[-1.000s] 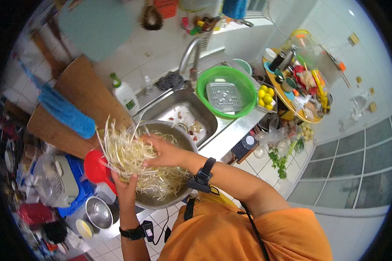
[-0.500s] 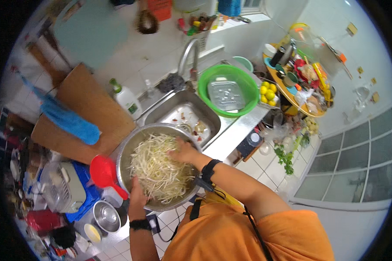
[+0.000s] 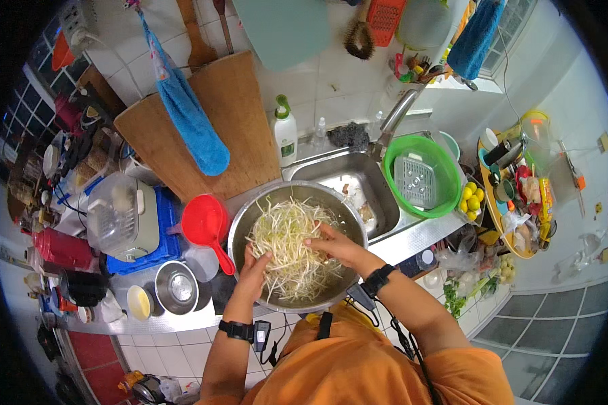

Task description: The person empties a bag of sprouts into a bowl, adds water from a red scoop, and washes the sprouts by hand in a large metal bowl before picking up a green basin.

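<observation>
A large steel basin (image 3: 242,226) at the counter's front edge holds a heap of pale bean sprouts (image 3: 292,253). My left hand (image 3: 251,273) is at the left side of the heap, thumb on top and fingers curled into the sprouts. From the right, my right hand (image 3: 336,246) grips the heap's edge, its fingertips partly hidden among the strands. Close to the basin's left rim lies a red plastic ladle (image 3: 205,220), its handle pointing toward me.
Behind the basin is a steel sink (image 3: 386,210) with scraps in it and a faucet (image 3: 400,111). A green tub (image 3: 446,177) holding a grey plastic basket stands to the right. Leftward are a wooden board (image 3: 240,111), a small steel bowl (image 3: 176,287) and a white soap bottle (image 3: 285,135).
The view has swung, so the basin and counter appear farther right and more level. My right hand has moved from the upper right of the sprouts to their right side.
</observation>
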`<act>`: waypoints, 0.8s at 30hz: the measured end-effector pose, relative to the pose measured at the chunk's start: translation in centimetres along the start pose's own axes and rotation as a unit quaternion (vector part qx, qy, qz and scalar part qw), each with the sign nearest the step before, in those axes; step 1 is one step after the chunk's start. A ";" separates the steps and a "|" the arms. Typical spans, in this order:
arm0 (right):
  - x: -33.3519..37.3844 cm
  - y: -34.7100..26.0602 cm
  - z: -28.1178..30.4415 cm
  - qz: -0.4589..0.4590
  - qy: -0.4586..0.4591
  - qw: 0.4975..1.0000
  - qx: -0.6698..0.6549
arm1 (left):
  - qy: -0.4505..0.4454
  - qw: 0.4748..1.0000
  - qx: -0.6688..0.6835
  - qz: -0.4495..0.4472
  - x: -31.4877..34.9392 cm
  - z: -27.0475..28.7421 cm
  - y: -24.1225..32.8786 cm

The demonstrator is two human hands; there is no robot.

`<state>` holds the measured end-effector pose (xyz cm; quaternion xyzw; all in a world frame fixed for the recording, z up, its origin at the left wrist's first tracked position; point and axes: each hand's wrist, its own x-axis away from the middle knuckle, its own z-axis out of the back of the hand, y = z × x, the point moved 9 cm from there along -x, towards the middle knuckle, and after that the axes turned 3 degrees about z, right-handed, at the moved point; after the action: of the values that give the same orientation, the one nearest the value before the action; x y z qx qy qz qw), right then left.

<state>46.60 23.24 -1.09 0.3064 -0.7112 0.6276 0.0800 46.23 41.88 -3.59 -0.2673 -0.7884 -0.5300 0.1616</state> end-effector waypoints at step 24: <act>5.6 -9.1 0.0 0.265 0.129 0.857 0.423 | 0.034 0.778 -0.585 -0.226 4.6 -1.4 4.7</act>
<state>47.00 21.11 9.37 0.0267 -0.4148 0.8993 -0.1362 45.29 43.09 2.95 -0.1058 -0.3585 -0.9192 -0.1235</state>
